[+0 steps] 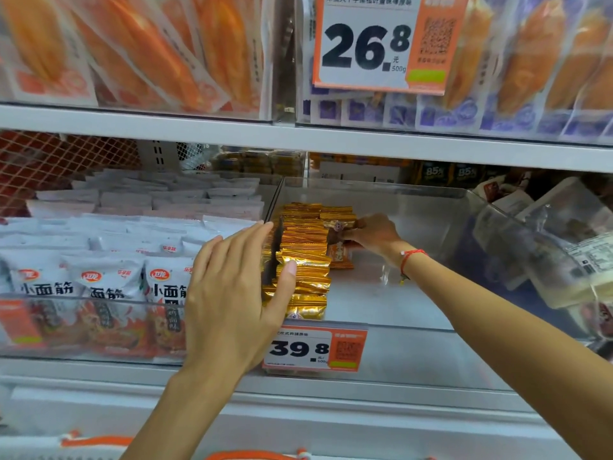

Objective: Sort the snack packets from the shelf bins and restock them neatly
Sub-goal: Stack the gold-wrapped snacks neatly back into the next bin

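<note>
Gold packets (pixel 303 257) stacked in row at left end of clear bin (pixel 414 194).
Right hand (pixel 374 235) pinches one packet at row's far end.
Left hand (pixel 232 290) flat, fingers straight, thumb touching near packets, holding nothing.
Advice: brace row with left, seat packet flush, edges aligned.

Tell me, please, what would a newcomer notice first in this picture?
The gold packets stacked along the left wall of the clear bin, mid-shelf. The left hand lies flat against them in front, while the right hand pinches one packet behind. Above hangs a big price sign reading 26.8.
</note>
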A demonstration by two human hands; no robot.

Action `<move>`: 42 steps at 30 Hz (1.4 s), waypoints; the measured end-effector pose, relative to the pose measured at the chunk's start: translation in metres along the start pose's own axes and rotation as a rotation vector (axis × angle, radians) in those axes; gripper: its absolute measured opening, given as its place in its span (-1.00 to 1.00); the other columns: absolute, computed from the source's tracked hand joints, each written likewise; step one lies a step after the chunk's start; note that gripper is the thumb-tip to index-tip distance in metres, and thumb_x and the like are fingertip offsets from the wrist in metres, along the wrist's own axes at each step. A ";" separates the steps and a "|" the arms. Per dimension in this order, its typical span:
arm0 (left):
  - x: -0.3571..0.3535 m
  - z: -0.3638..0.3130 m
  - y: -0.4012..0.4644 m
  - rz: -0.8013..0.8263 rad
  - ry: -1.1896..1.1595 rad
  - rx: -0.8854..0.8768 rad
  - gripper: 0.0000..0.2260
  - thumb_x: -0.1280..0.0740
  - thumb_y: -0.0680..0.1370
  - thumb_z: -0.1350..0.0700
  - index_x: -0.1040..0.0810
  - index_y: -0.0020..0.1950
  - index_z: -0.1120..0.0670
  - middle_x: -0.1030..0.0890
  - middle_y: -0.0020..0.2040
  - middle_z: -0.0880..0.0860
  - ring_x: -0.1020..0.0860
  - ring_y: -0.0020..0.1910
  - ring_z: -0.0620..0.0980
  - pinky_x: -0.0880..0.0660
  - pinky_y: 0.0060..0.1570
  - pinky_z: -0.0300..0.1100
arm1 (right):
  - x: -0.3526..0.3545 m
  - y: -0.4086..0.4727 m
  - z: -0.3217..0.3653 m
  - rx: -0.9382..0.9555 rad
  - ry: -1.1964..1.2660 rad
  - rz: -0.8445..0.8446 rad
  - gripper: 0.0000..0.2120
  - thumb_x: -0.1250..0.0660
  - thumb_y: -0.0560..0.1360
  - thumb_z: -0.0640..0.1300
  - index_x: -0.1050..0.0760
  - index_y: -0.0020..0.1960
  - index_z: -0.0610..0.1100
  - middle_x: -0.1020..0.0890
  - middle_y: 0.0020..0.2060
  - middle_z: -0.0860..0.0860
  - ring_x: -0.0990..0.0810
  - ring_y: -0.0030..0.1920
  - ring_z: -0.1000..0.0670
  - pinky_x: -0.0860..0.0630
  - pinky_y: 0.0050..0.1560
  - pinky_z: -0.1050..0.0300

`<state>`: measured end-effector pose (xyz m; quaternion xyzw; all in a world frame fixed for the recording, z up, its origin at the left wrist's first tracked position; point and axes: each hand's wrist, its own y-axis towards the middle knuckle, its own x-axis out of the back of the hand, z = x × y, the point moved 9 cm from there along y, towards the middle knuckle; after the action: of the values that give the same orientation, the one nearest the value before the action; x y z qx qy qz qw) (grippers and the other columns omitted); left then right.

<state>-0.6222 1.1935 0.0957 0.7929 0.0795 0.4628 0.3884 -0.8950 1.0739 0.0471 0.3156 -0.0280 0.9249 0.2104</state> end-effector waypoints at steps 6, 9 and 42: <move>0.000 0.000 0.000 -0.007 0.004 -0.008 -0.44 0.08 0.60 -0.24 -0.42 0.40 0.04 -0.52 0.34 0.00 -0.43 0.33 0.00 -0.17 0.42 -0.04 | 0.021 -0.008 0.027 0.310 -0.251 -0.232 -0.42 -0.57 0.34 -0.03 -0.43 0.27 -0.11 -0.52 0.06 -0.03 -0.55 0.01 -0.05 -0.50 -0.06 0.14; 0.000 0.000 0.000 -0.004 0.006 -0.011 -0.43 0.08 0.60 -0.25 -0.42 0.41 0.03 -0.51 0.34 -0.01 -0.42 0.33 -0.01 -0.17 0.42 -0.04 | 0.005 -0.019 0.048 0.533 -0.470 -0.156 -0.57 -0.49 0.42 -0.04 -0.52 0.27 -0.02 -0.52 0.11 -0.08 -0.55 0.07 -0.10 -0.47 -0.04 0.15; -0.042 -0.044 -0.196 0.603 -0.133 -0.026 -0.77 -0.22 0.59 -0.02 -0.55 0.21 -0.08 -0.61 0.15 -0.10 -0.57 0.13 -0.02 -0.45 0.06 -0.13 | -0.045 -0.348 -0.161 0.126 -1.022 0.836 -0.71 -0.22 0.58 0.04 -0.50 0.24 -0.02 -0.58 0.18 -0.03 -0.50 0.22 -0.09 -0.42 0.18 0.05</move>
<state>-0.6347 1.3316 -0.0562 0.8041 -0.1910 0.5054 0.2481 -0.8128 1.4038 -0.1364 0.6888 -0.1901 0.6624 -0.2249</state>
